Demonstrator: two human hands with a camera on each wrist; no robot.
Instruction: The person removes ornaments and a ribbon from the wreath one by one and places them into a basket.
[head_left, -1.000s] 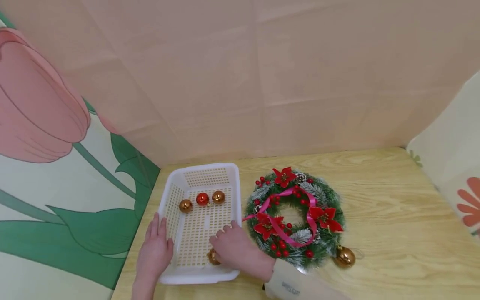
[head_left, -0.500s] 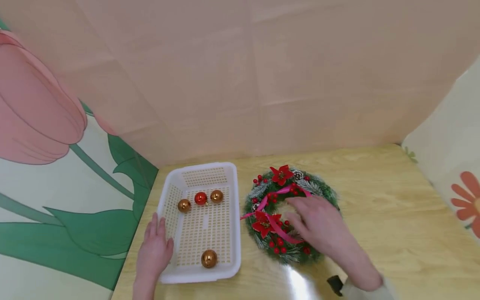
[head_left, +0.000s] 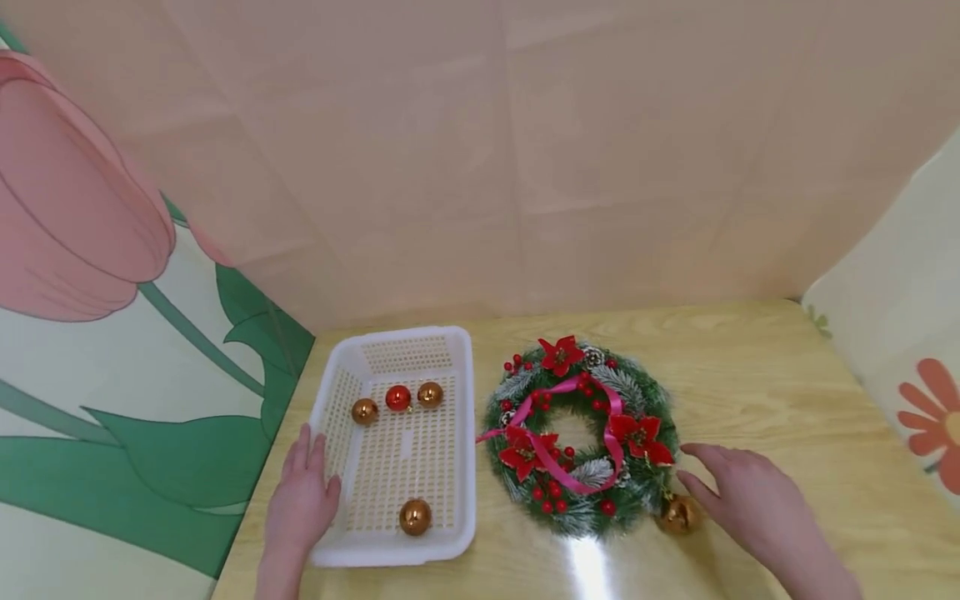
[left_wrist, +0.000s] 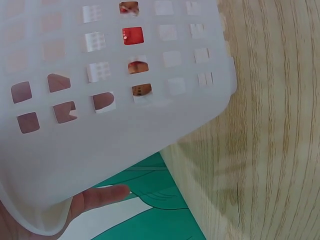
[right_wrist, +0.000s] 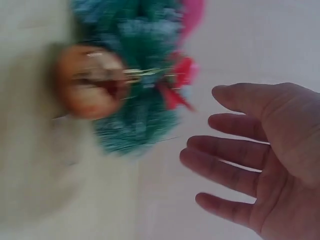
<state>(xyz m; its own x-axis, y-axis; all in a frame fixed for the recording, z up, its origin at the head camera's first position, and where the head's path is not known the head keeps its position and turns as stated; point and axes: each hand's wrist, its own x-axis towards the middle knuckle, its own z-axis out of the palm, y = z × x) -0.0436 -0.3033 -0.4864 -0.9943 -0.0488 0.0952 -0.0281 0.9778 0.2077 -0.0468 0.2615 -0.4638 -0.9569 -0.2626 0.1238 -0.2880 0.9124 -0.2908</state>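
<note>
Here, a wooden table (head_left: 765,392) is backed by a pink wall (head_left: 525,150); the basket (head_left: 327,408) is touched by the flat left hand (head_left: 300,500), while the right hand (head_left: 738,496), spread and grasping nothing, is held near a bauble (head_left: 677,515).

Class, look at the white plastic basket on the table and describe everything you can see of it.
The white perforated plastic basket is a shallow rectangular tray with rounded corners and grid holes in its floor and walls. It sits flat on the light wooden table, near the table's left edge, just left of the green Christmas wreath. Inside lie four shiny round baubles: two copper and one red in a row toward the far end, and one copper near the front. The left hand rests against its left wall.
</note>
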